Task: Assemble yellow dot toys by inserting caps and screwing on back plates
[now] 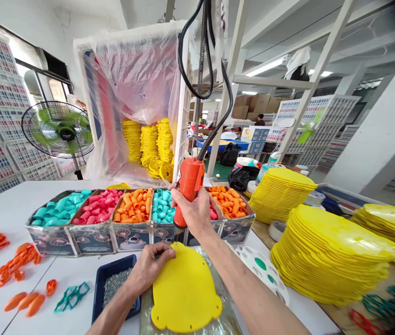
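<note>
My right hand (pixel 197 211) is wrapped round an orange electric screwdriver (pixel 189 182), which hangs from a black cable and points downward. Its bit meets the top edge of a flat yellow plastic panel (pixel 183 288), close to my left fingertips. My left hand (pixel 153 263) pinches that upper left edge between thumb and fingers; whether a screw is there is too small to tell. The panel lies on a plastic-covered pad (pixel 230 321). Beside my left forearm stands a dark blue tray (pixel 97 291) of small metal screws (pixel 115 284).
Behind my hands runs a row of boxes (pixel 94 239) filled with turquoise, pink and orange plastic tubes. Stacks of yellow panels (pixel 326 256) rise at the right, near a white holed tray (pixel 270 270). Orange parts (pixel 26 302) lie left. A fan (pixel 61 130) stands behind the table.
</note>
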A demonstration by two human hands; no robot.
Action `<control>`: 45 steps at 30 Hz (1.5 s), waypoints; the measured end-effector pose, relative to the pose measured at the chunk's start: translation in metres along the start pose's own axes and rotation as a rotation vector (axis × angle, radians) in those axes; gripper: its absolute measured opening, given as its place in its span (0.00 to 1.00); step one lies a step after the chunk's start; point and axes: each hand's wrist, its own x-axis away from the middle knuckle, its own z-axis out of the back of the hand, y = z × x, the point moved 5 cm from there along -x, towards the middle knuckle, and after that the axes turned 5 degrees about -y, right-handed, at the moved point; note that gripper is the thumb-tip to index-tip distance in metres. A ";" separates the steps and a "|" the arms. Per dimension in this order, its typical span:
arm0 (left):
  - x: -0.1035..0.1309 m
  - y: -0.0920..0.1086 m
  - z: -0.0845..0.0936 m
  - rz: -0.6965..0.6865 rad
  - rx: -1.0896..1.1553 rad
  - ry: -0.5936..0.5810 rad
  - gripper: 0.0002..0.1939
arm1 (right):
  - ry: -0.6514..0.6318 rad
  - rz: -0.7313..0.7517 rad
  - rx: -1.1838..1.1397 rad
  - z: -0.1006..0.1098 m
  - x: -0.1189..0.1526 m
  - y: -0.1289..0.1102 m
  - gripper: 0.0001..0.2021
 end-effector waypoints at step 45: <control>0.000 0.006 -0.002 0.055 0.016 0.030 0.23 | 0.098 -0.017 0.073 0.001 0.007 0.007 0.10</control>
